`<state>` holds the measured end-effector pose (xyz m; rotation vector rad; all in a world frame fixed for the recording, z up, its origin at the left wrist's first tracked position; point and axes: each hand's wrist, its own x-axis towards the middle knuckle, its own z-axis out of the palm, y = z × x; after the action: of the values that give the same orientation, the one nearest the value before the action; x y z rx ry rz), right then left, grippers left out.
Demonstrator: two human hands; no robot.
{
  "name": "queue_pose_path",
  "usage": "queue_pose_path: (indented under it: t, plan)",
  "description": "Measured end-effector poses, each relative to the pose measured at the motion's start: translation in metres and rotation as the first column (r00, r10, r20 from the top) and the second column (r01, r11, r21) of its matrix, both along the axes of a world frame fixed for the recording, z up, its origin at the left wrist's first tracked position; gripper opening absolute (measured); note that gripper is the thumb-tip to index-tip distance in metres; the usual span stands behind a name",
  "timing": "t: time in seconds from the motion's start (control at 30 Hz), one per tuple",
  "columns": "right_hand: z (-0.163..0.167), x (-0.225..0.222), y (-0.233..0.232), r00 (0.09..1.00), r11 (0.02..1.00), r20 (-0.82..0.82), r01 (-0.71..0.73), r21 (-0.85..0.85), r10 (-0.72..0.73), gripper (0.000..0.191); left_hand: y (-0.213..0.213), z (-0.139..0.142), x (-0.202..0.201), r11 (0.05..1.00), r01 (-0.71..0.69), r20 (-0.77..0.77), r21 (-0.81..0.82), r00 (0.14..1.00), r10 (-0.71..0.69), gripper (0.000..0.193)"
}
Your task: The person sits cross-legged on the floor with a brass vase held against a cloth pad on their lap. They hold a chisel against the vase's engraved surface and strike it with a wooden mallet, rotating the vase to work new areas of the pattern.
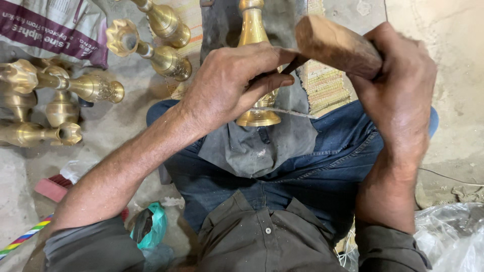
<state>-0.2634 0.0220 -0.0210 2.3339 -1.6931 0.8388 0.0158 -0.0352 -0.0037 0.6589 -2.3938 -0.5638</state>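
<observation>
I'm looking straight down at a lap, and a good deal is hidden. The brass vase lies along the lap on a grey cloth, foot toward me; its top is cut off at the upper edge and its middle is covered by the left hand. That hand is closed over the vase and pinches a thin dark tool against it; I can only see the tool's upper end, so I can't tell what kind it is. The right hand is wrapped tight round a wooden mallet, whose head sits just at the tool's end; its handle is swallowed by the fist.

Top left, a crumpled sack in grey and maroon, partly out of view. Beside it, more brass vases lie on the floor. Low down, a teal bag, contents unclear, and a clear plastic bag at the right corner, cut off.
</observation>
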Motion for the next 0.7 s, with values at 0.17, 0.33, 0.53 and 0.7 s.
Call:
queue_pose_path:
  t: [0.17,0.33,0.53,0.7]
  plan:
    - [-0.007,-0.005,0.003,0.945,0.986,0.319,-0.112,0.12,0.068,0.016,0.001,0.0,-0.001,1.0,-0.02,0.018,0.009,1.0,0.02,0.033]
    - [-0.002,-0.006,0.003,0.927,0.984,0.366,0.016,0.175,-0.08,0.024,0.002,-0.001,0.001,1.0,0.003,-0.035,-0.031,0.999,-0.004,0.033]
    - [0.013,0.004,0.0,0.83,0.974,0.554,-0.067,0.216,-0.066,0.015,0.002,0.0,0.002,1.0,0.002,-0.058,-0.003,0.998,-0.002,0.034]
    - [0.019,0.01,-0.002,0.998,0.999,-0.064,-0.012,-0.048,0.009,0.025,0.002,0.004,0.003,1.0,-0.02,-0.007,0.0,1.0,0.02,0.033]
